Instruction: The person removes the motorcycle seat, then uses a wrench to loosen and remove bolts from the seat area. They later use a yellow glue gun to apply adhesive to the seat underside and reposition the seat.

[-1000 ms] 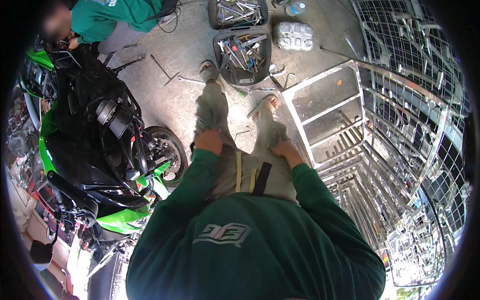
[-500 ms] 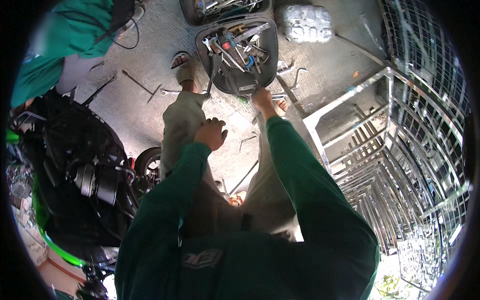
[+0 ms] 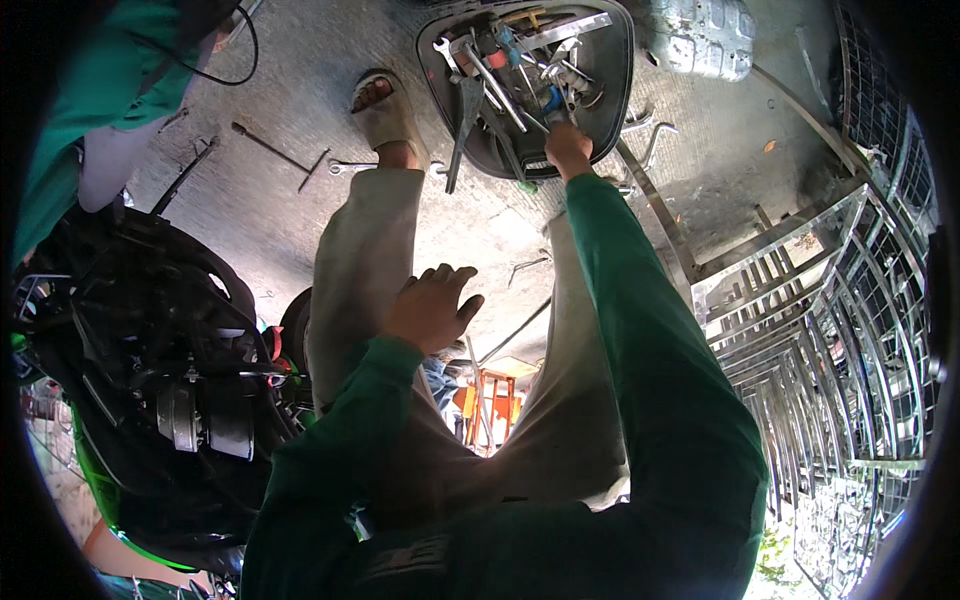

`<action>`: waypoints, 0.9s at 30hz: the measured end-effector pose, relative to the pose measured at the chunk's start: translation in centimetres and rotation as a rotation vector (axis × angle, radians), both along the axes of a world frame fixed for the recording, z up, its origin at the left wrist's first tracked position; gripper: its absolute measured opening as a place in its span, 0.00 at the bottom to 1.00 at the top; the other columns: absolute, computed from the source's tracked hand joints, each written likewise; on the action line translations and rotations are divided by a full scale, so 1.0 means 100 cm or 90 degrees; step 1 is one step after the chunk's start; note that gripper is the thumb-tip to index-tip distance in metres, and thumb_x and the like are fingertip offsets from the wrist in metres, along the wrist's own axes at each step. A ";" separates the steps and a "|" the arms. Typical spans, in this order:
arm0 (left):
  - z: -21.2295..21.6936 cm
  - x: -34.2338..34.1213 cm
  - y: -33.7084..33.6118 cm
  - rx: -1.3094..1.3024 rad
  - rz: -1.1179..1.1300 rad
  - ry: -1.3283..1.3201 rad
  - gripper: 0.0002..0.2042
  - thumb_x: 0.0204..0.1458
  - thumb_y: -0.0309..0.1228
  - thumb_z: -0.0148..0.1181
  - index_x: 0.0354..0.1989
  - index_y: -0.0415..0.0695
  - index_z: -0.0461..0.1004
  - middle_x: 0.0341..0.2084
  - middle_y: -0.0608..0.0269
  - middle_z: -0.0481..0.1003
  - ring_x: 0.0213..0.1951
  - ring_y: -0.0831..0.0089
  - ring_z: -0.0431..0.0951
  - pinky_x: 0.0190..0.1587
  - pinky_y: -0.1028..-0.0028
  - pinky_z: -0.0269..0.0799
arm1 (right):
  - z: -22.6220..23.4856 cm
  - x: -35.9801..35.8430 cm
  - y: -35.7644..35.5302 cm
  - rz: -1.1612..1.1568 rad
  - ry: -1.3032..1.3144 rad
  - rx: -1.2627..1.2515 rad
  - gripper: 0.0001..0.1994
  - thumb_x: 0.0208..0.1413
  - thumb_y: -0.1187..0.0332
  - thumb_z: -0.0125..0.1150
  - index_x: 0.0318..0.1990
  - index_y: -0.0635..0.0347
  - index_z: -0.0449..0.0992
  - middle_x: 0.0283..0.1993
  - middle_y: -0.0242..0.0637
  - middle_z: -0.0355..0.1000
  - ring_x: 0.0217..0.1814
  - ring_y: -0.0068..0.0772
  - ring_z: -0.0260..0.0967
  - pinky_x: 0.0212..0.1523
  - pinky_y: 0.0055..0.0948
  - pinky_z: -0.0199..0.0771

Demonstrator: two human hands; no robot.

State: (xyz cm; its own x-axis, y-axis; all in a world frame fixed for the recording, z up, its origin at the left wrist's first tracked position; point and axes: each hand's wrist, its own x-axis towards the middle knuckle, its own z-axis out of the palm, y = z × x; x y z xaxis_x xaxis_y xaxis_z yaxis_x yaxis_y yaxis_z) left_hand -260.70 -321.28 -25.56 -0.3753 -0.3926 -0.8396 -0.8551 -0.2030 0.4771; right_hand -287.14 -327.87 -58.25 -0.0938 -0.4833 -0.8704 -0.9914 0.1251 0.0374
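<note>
My right hand (image 3: 568,150) is at the near right edge of a black plastic tool bin (image 3: 622,95). Its fingers are curled down among the tools, and whatever they grip is hidden. Inside the bin lie a silver metal bar (image 3: 565,32), an open-end wrench (image 3: 446,52), a blue-ended tool (image 3: 552,98) and several other hand tools. A long dark tool (image 3: 463,135) leans out over the bin's left rim. My left hand (image 3: 432,310) hovers by my left knee, fingers spread, holding nothing.
A motorcycle (image 3: 150,340) stands close on my left, with a person in green (image 3: 100,90) beyond it. T-handle wrench (image 3: 280,155) and combination wrench (image 3: 350,167) lie on the concrete. Metal racks (image 3: 820,380) crowd the right; a silver metal casing (image 3: 705,35) sits at the far right.
My right hand has moved from the bin's near rim to just inside it, among the tools. The view has shifted, and my left hand stays spread near my knee.
</note>
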 end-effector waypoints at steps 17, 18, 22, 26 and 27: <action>-0.053 -0.057 0.043 -0.098 0.107 0.024 0.15 0.65 0.43 0.56 0.52 0.47 0.75 0.37 0.56 0.81 0.40 0.56 0.82 0.45 0.56 0.77 | 0.391 -0.058 -0.094 -0.235 -0.434 -0.062 0.15 0.59 0.58 0.69 0.46 0.59 0.84 0.35 0.47 0.80 0.37 0.43 0.80 0.41 0.38 0.77; -0.054 -0.057 0.044 -0.091 0.098 0.013 0.15 0.65 0.43 0.56 0.52 0.47 0.75 0.37 0.56 0.81 0.40 0.56 0.82 0.45 0.56 0.76 | 0.399 -0.058 -0.097 -0.233 -0.417 -0.052 0.15 0.59 0.58 0.69 0.46 0.59 0.83 0.35 0.47 0.80 0.37 0.42 0.80 0.41 0.38 0.77; -0.057 -0.057 0.047 -0.045 0.138 0.019 0.16 0.63 0.45 0.56 0.49 0.47 0.76 0.41 0.49 0.80 0.45 0.50 0.80 0.48 0.55 0.75 | 0.414 -0.057 -0.100 -0.224 -0.455 -0.093 0.09 0.61 0.68 0.68 0.44 0.64 0.83 0.26 0.35 0.75 0.31 0.21 0.71 0.34 0.30 0.72; -0.057 -0.055 0.048 -0.061 0.132 0.035 0.16 0.63 0.45 0.56 0.49 0.47 0.76 0.41 0.50 0.81 0.43 0.49 0.81 0.48 0.54 0.75 | 0.414 -0.049 -0.099 -0.228 -0.470 -0.099 0.10 0.62 0.67 0.68 0.45 0.64 0.83 0.27 0.35 0.76 0.31 0.21 0.71 0.35 0.29 0.73; -0.057 -0.055 0.047 -0.066 0.133 0.037 0.16 0.63 0.45 0.56 0.49 0.47 0.75 0.40 0.50 0.81 0.43 0.49 0.81 0.47 0.54 0.75 | 0.414 -0.047 -0.100 -0.241 -0.477 -0.096 0.10 0.62 0.67 0.68 0.45 0.64 0.83 0.27 0.35 0.76 0.31 0.21 0.71 0.35 0.29 0.73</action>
State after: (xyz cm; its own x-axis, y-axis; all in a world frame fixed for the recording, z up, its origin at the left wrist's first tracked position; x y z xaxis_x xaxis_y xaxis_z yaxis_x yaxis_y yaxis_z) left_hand -266.17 -316.54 -31.30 -0.3230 -0.5495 -0.7705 -0.7701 -0.3206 0.5515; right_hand -291.86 -337.84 -16.89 0.3028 -0.6518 -0.6953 -0.6381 0.4033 -0.6559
